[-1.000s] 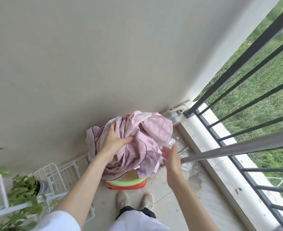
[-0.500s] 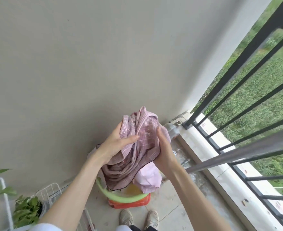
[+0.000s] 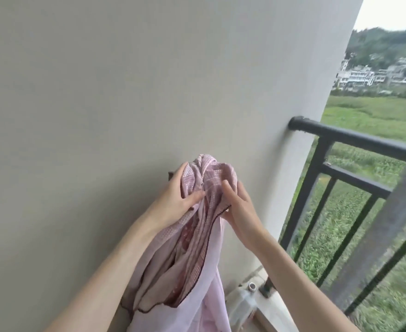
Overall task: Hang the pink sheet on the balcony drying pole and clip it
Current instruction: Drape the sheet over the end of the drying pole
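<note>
The pink sheet is bunched up and held at chest height in front of the beige wall, its lower folds hanging down between my arms. My left hand grips the bunch's left side with the thumb pressed into the cloth. On the right side, my right hand holds the cloth with its fingers wrapped behind the folds. The grey drying pole runs blurred and slanted at the right, apart from the sheet. No clips are in view.
A black balcony railing meets the wall's corner at the right, with grass and distant buildings beyond it. A translucent plastic jug stands on the floor by the railing's base. The beige wall fills the left and centre.
Both hands lifted the sheet up out of the basin on the floor to chest height. My right hand came in and took hold. The view tilted up, so the basin and plants left the frame.
</note>
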Action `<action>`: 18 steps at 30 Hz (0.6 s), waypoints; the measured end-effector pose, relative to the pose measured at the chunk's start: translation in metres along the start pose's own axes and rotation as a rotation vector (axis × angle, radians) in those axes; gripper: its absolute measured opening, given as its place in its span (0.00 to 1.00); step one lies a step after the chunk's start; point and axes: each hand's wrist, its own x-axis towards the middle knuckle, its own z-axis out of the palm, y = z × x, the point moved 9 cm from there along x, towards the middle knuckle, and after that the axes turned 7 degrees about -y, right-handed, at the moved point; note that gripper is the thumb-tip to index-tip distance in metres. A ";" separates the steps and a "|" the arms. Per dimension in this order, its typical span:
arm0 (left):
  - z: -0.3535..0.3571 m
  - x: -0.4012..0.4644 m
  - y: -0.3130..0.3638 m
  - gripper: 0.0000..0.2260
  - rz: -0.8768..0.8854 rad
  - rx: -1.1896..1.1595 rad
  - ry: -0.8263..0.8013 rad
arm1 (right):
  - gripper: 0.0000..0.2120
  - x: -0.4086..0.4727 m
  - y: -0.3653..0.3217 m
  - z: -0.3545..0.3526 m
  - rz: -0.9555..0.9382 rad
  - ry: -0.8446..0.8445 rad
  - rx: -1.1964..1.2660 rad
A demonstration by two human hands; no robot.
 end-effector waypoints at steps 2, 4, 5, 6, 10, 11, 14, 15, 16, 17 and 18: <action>-0.014 0.008 0.030 0.33 0.082 0.044 0.056 | 0.11 0.006 -0.036 0.004 -0.091 0.013 -0.075; -0.028 0.014 0.060 0.32 0.161 0.075 0.103 | 0.13 0.011 -0.070 0.009 -0.179 0.027 -0.131; -0.034 0.016 0.076 0.31 0.206 0.089 0.120 | 0.15 0.012 -0.089 0.012 -0.229 0.037 -0.167; -0.042 0.019 0.092 0.31 0.241 0.104 0.137 | 0.18 0.011 -0.108 0.016 -0.281 0.041 -0.205; -0.065 0.028 0.156 0.30 0.391 0.129 0.175 | 0.17 0.004 -0.183 0.027 -0.420 0.070 -0.331; -0.070 0.029 0.171 0.30 0.427 0.127 0.179 | 0.17 0.000 -0.201 0.030 -0.441 0.076 -0.349; -0.080 0.030 0.214 0.30 0.520 0.085 0.171 | 0.17 -0.008 -0.247 0.035 -0.518 0.073 -0.338; -0.083 0.030 0.229 0.30 0.549 0.071 0.168 | 0.16 -0.011 -0.260 0.036 -0.536 0.075 -0.322; -0.086 0.029 0.244 0.30 0.579 0.059 0.166 | 0.17 -0.016 -0.275 0.036 -0.556 0.085 -0.309; -0.088 0.028 0.260 0.30 0.607 0.044 0.161 | 0.18 -0.021 -0.289 0.035 -0.578 0.099 -0.299; -0.090 0.027 0.276 0.31 0.635 0.024 0.156 | 0.19 -0.029 -0.305 0.035 -0.599 0.107 -0.295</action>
